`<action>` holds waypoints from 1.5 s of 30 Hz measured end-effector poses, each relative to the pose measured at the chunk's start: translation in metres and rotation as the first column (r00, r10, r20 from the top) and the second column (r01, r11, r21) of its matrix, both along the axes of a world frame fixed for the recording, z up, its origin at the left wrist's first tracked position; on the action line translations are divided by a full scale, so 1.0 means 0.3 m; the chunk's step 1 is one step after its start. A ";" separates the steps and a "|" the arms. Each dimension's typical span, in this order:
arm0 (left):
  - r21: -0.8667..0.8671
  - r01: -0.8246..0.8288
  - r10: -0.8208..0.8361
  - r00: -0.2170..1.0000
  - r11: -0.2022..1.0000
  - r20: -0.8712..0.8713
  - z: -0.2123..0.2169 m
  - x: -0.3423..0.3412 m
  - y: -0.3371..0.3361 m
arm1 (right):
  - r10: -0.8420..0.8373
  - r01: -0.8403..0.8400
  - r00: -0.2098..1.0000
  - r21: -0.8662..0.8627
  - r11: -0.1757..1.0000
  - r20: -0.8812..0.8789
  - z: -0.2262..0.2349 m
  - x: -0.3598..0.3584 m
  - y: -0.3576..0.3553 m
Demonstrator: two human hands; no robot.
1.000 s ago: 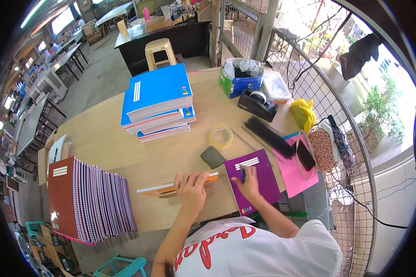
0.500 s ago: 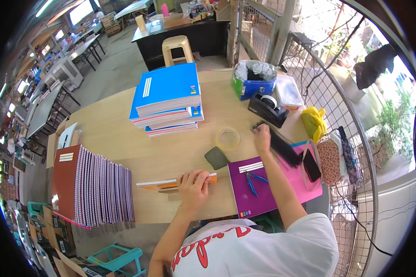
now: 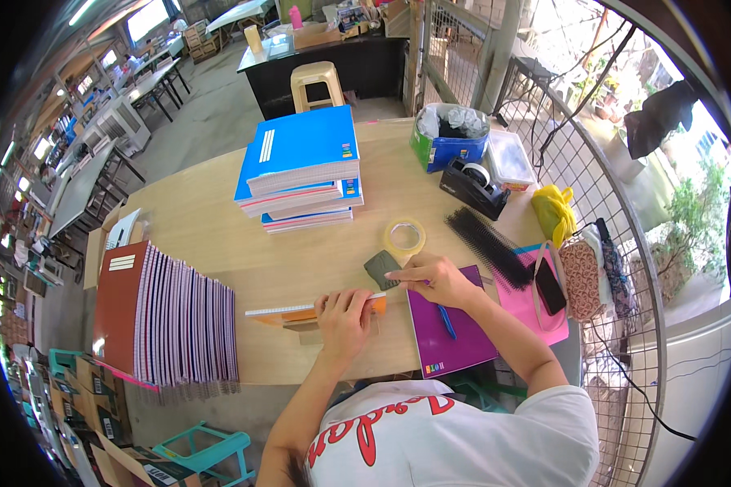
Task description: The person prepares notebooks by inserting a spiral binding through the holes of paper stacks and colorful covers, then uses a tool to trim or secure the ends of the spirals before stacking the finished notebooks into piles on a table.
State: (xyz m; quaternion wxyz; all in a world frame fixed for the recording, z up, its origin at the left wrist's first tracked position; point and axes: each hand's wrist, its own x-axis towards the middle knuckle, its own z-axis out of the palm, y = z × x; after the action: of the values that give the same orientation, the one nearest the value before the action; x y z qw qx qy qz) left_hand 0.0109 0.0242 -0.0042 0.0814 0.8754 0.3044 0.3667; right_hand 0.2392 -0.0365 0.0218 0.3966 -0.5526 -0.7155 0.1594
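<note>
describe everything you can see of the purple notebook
The purple notebook lies flat and closed on the pale table, by its near edge. The cover looks smooth, like card or plastic, with small coloured blocks in the near left corner. A blue tool rests on it. The right hand and forearm hide parts of it; whether they touch it, I cannot tell.

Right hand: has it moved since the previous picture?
Yes: the right hand has moved left and lower in view, away from the black wire coils.
</note>
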 end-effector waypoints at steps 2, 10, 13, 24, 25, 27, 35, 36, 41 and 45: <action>0.005 0.001 -0.001 1.000 1.000 0.014 -0.005 -0.007 -0.008 | -0.015 0.014 0.998 0.005 1.000 0.056 0.001 -0.015 -0.004; 0.067 0.020 -0.025 0.997 0.998 0.080 -0.084 -0.076 -0.088 | 0.190 -0.190 0.977 -0.007 0.982 0.096 0.028 -0.068 -0.051; 0.127 0.021 -0.031 0.997 0.992 0.075 -0.109 -0.100 -0.107 | 0.246 -0.240 0.960 -0.057 0.969 0.131 0.024 -0.084 -0.067; 0.011 0.047 -0.048 0.997 0.999 0.060 -0.029 -0.053 -0.038 | 0.153 -0.154 0.988 -0.096 0.983 -0.019 -0.016 -0.133 -0.082; 0.012 0.044 -0.044 0.997 0.999 0.066 -0.026 -0.047 -0.028 | 0.116 -0.117 0.993 -0.096 0.988 -0.022 -0.024 -0.128 -0.076; -0.005 0.070 -0.069 0.996 0.998 0.051 -0.022 -0.042 -0.010 | 0.099 -0.091 0.992 -0.110 0.990 0.072 -0.020 -0.114 -0.064; -0.043 0.076 -0.074 0.996 0.996 0.056 -0.002 -0.030 0.015 | 0.023 0.002 0.983 -0.140 0.990 0.180 -0.006 -0.122 -0.043; -0.042 0.081 -0.078 0.996 0.996 0.053 -0.006 -0.032 0.014 | -0.015 0.029 0.988 -0.089 0.996 0.153 -0.001 -0.151 -0.044; -0.035 0.129 -0.124 0.986 0.991 0.110 -0.029 -0.031 -0.001 | -0.051 0.034 0.973 0.081 0.996 0.224 -0.023 -0.181 -0.047; -0.048 0.140 -0.134 0.985 0.989 0.108 -0.020 -0.031 -0.001 | -0.148 0.144 0.986 0.058 0.988 0.081 -0.031 -0.201 -0.051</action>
State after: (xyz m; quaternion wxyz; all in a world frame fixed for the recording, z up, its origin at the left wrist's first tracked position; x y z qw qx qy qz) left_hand 0.0018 0.0240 -0.0103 0.1464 0.8713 0.2489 0.3968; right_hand 0.1788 -0.0517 0.0126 0.3905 -0.5993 -0.6933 0.0873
